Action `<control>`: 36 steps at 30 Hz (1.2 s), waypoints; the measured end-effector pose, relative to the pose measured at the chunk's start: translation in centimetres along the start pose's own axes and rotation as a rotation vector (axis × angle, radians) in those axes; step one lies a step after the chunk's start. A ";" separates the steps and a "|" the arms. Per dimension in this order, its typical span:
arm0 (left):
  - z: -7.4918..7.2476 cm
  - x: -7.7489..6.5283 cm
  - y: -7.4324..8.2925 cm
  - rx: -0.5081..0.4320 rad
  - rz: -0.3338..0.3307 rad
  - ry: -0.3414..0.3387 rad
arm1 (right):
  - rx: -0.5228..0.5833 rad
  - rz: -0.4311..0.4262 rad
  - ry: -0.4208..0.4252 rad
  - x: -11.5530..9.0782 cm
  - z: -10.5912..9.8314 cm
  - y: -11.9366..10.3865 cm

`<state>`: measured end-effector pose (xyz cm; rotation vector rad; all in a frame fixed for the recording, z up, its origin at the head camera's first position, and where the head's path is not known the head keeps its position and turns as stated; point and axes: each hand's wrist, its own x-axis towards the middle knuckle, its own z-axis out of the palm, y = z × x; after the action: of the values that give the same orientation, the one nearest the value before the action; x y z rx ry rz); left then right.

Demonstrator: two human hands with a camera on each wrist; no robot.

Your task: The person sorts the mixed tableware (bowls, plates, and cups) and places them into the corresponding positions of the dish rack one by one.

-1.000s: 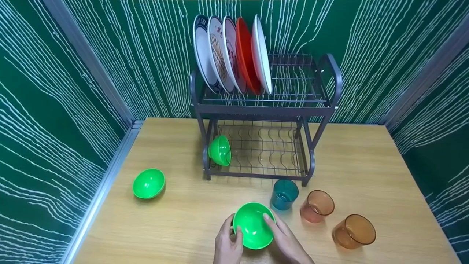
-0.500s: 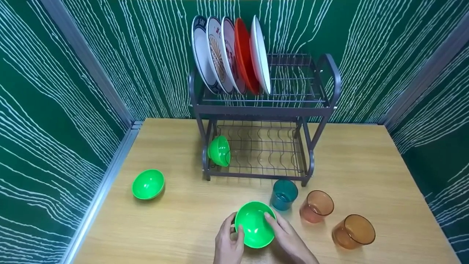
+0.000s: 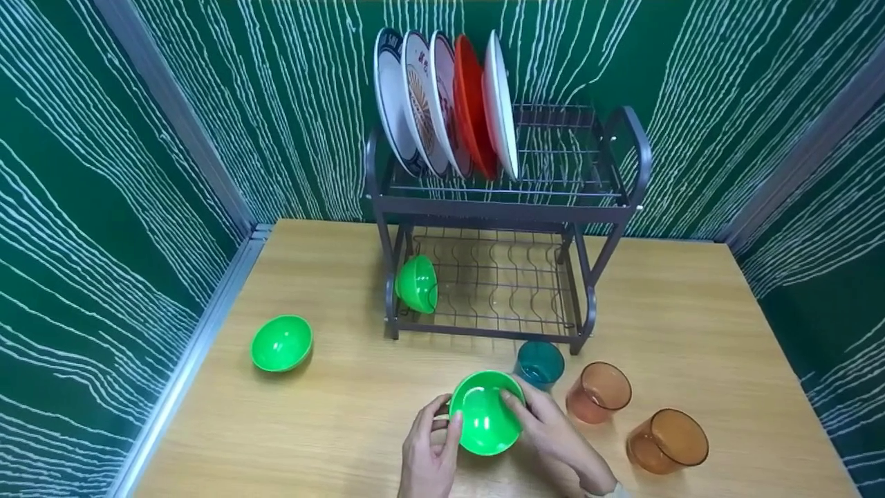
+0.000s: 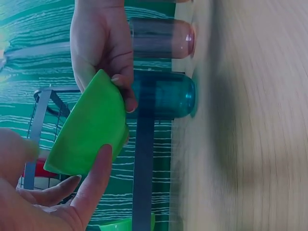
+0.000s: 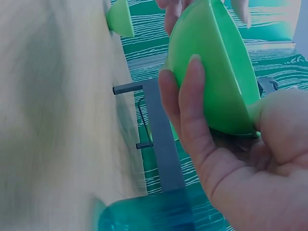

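Note:
Both hands hold a green bowl point(image 3: 487, 415) above the table, its inside facing up toward the head camera. My right hand point(image 3: 553, 429) grips the right side, thumb inside the bowl and fingers point(image 5: 192, 101) spread under its outer wall. At the left side, my left hand point(image 3: 430, 449) has its thumb at the rim and a fingertip point(image 4: 102, 161) against the outside. Just beyond the right hand stands a teal glass point(image 3: 539, 363), partly covered by it. Another green bowl point(image 3: 281, 344) rests on the table at left, and a third green bowl point(image 3: 417, 285) sits on its side in the rack.
A dark two-tier dish rack point(image 3: 501, 207) stands at the back of the wooden table point(image 3: 332, 429). Its upper tier bears several upright plates, among them a red plate point(image 3: 473, 111) and a white plate point(image 3: 500, 107). Right of the hands are a pink glass point(image 3: 599, 393) and an amber glass point(image 3: 667, 441).
The held bowl and both hands have shifted slightly away from the body and to the right. More of the right forearm now shows. The grip looks the same, and the head view has tilted a little.

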<state>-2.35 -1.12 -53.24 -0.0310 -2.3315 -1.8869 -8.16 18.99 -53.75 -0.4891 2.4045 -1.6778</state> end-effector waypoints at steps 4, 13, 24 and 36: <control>-0.6 0.2 -0.1 0.008 -0.046 0.030 | -0.046 -0.046 0.017 0.4 -0.4 -0.2; -1.9 0.7 -1.8 -0.007 -0.085 0.078 | -0.141 -0.212 0.069 1.6 -1.6 -3.1; -2.9 0.8 -3.3 0.041 -0.123 0.089 | -0.246 -0.344 0.078 4.9 -3.7 -3.4; -4.0 0.8 -4.3 0.005 -0.199 0.126 | -0.310 -0.326 0.031 9.9 -6.4 -6.1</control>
<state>-3.23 -5.98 -56.51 0.3222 -2.3294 -1.9072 -18.40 19.13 -45.27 -0.9534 2.7421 -1.4262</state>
